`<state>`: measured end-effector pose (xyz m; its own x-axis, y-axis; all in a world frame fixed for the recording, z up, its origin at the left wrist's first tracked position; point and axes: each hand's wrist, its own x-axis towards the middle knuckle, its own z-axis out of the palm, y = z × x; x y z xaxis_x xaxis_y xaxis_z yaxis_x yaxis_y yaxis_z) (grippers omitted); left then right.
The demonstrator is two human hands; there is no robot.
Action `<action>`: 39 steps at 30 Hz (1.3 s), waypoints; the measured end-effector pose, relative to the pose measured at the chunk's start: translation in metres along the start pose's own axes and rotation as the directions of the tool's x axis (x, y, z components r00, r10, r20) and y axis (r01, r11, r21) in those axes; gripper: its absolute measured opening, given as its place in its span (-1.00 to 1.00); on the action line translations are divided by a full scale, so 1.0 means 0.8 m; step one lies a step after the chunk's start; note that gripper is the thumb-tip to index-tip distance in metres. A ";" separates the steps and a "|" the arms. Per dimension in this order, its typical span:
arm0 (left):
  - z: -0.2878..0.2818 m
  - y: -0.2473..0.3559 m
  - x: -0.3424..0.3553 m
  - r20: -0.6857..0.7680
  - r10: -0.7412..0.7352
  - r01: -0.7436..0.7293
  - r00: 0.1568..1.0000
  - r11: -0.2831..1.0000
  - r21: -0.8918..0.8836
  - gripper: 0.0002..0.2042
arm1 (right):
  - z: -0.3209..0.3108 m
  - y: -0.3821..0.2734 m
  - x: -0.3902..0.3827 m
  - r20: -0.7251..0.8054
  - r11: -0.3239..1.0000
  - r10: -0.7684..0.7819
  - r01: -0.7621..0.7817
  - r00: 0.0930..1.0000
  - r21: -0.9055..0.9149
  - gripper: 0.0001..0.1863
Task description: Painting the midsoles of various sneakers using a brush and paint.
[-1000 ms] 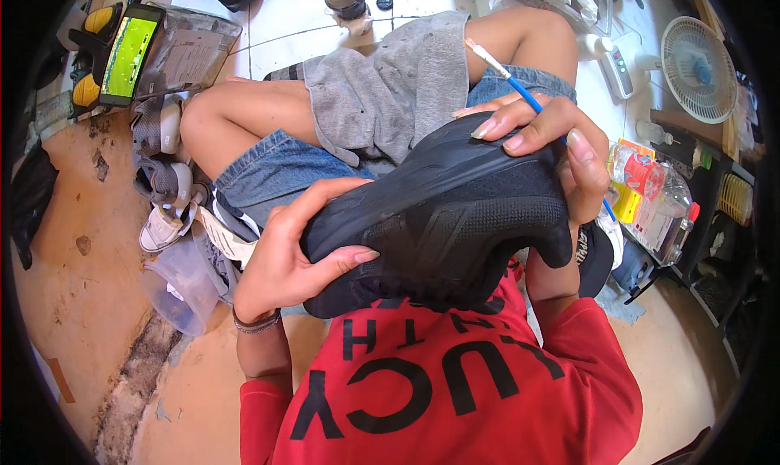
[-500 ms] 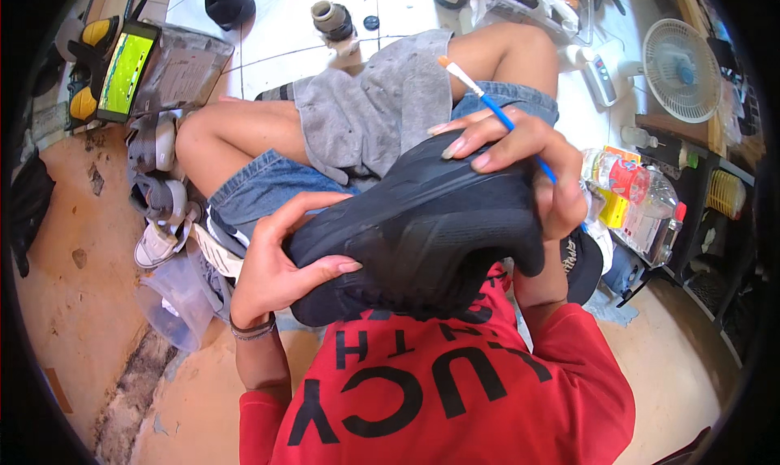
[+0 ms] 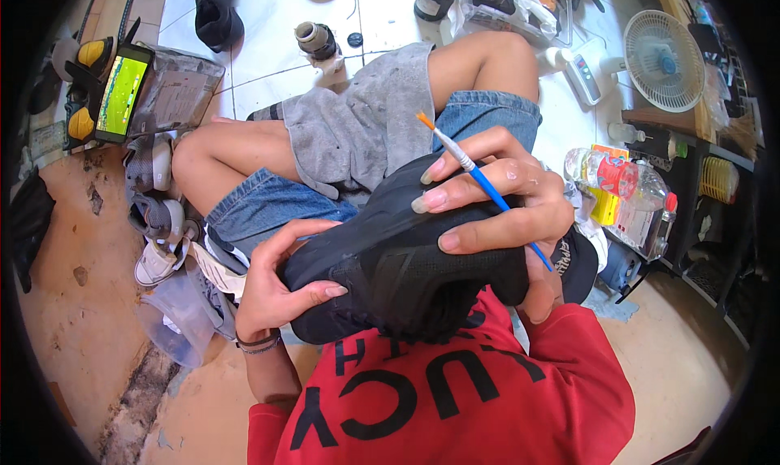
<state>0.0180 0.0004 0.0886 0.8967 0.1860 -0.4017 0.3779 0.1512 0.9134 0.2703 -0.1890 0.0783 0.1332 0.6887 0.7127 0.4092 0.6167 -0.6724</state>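
Note:
A black shoe (image 3: 382, 254) is held up in front of my chest between both hands, its dark opening turned towards me at the right. My left hand (image 3: 280, 282) grips its left end, the thumb lying across the side. At the right end, my right hand (image 3: 504, 197) is closed over the shoe with its fingers on the upper. A blue paintbrush (image 3: 486, 186) rests between the fingers of that same hand, its orange-brown bristles pointing up and left. Beyond the shoe, a stained grey cloth (image 3: 357, 119) drapes over my lap.
Several shoes (image 3: 152, 217) and a clear plastic tub (image 3: 180, 319) stand at the left, below a phone (image 3: 124, 93) on a bright green screen. At right are a white fan (image 3: 665, 61), a plastic bottle (image 3: 601, 172) and a dark shelf (image 3: 707, 254). An open jar (image 3: 315, 39) stands ahead.
The shoe has tilted and shifted slightly down and left. My right hand has slid further over its upper, carrying the brush left and down. My left hand keeps its grip.

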 end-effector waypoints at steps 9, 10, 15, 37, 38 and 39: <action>-0.015 0.031 0.003 -0.061 0.245 -0.249 0.968 0.966 -0.074 0.02 | 0.090 0.026 0.086 -0.380 0.942 -0.208 0.289 0.901 0.171 -0.28; -0.013 0.038 0.008 -0.107 0.309 -0.323 0.945 0.935 -0.148 0.08 | 0.092 0.026 0.100 -0.298 0.967 -0.222 0.249 0.929 0.059 -0.29; -0.038 0.039 0.013 -0.103 0.316 -0.331 0.943 0.919 -0.213 0.22 | 0.129 0.021 0.138 -0.538 0.971 0.115 0.020 0.835 0.238 -0.59; 0.068 0.128 0.056 -0.156 0.424 -0.424 0.892 0.665 -0.614 -0.37 | 0.005 -0.003 0.173 -0.037 0.829 -0.393 0.372 0.919 0.418 -0.35; 0.073 0.130 0.055 -0.144 0.413 -0.405 0.899 0.664 -0.628 -0.38 | 0.002 -0.005 0.170 -0.026 0.836 -0.390 0.365 0.921 0.409 -0.37; 0.076 0.129 0.054 -0.145 0.409 -0.401 0.901 0.658 -0.637 -0.38 | 0.002 -0.009 0.165 -0.020 0.841 -0.380 0.355 0.925 0.409 -0.37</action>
<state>0.1098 -0.0348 0.1697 0.9290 0.3700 0.0022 -0.2579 0.6434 0.7208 0.2838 -0.1021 0.1766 -0.0142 0.3947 0.9187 0.0221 0.9187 -0.3943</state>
